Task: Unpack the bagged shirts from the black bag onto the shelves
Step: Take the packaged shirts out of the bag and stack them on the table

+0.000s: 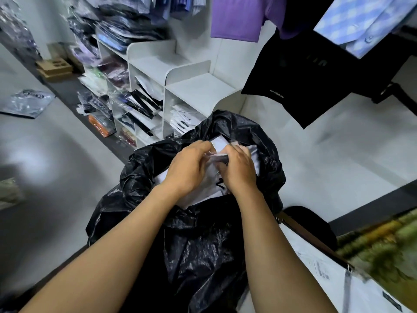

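Note:
A big black plastic bag [203,240] stands open on the floor in front of me. Inside its mouth lie white bagged shirts [216,192] in clear wrapping. Both my hands reach into the opening. My left hand [188,167] has its fingers curled over the top edge of a bagged shirt. My right hand [239,169] grips the same bundle from the right side. The white shelves [198,89] stand just beyond the bag, their lower cubbies holding folded bagged shirts [185,119]; the stepped top surfaces are bare.
Stacks of packaged shirts [117,32] fill the taller shelves at the left. Purple, black and checked shirts [300,71] hang above right. A white parcel [327,274] lies at the lower right. Loose packets [27,102] lie on the grey floor at left.

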